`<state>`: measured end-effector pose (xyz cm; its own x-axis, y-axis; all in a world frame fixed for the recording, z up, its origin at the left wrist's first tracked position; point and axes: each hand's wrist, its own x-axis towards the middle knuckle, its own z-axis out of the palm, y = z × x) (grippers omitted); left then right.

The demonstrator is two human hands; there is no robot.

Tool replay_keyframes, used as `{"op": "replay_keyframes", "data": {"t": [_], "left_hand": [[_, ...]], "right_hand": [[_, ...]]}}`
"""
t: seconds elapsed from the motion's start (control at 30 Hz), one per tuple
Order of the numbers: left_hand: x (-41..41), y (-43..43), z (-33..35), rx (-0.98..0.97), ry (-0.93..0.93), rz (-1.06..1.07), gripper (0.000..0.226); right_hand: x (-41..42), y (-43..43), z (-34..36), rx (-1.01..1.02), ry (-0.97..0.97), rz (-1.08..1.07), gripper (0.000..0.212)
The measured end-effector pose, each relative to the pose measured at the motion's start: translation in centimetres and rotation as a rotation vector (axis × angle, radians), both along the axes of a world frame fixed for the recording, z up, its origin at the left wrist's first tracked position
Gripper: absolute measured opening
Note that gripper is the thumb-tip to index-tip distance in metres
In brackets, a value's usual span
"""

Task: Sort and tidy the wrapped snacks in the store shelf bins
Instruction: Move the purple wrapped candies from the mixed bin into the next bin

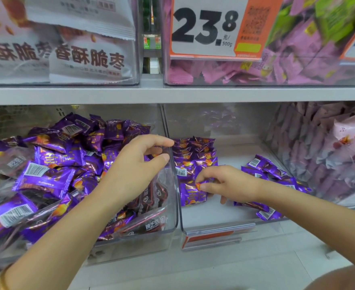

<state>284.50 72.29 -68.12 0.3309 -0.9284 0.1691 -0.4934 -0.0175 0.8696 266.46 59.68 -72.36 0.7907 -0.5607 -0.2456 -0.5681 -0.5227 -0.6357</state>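
Observation:
Purple wrapped snacks (53, 164) fill the clear left bin (173, 197) in a loose heap. My left hand (139, 164) hovers over that heap by the bin's right wall, fingers curled and apart, holding nothing. In the clear middle bin (214, 214) a neat row of purple snacks (195, 155) runs along its left side. My right hand (224, 183) pinches the front purple snack (192, 195) of that row between thumb and fingers. A loose pile of purple snacks (266, 170) lies to the right of my right wrist.
Dark red snack packs (151, 197) lie among the purple ones at the left bin's right side. A bin of pale pink packs (340, 151) stands at the right. Above the shelf board (172, 94) sit white bags (84, 59), pink packs (298, 65) and a price tag (206, 28).

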Motion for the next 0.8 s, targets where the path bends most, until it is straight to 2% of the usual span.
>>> {"op": "replay_keyframes", "data": {"t": [0.23,0.43,0.8], "left_hand": [[0.0,0.0,0.0,-0.013,0.026,-0.003,0.030],[0.0,0.0,0.0,-0.008,0.018,-0.001,0.030],[-0.1,0.0,0.1,-0.002,-0.011,0.000,0.030]], "right_hand": [[0.2,0.2,-0.8,0.105,0.043,0.008,0.010],[0.2,0.1,-1.2,0.113,0.016,-0.018,0.018],[0.6,0.3,-1.2,0.006,0.045,0.170,0.033]]}}
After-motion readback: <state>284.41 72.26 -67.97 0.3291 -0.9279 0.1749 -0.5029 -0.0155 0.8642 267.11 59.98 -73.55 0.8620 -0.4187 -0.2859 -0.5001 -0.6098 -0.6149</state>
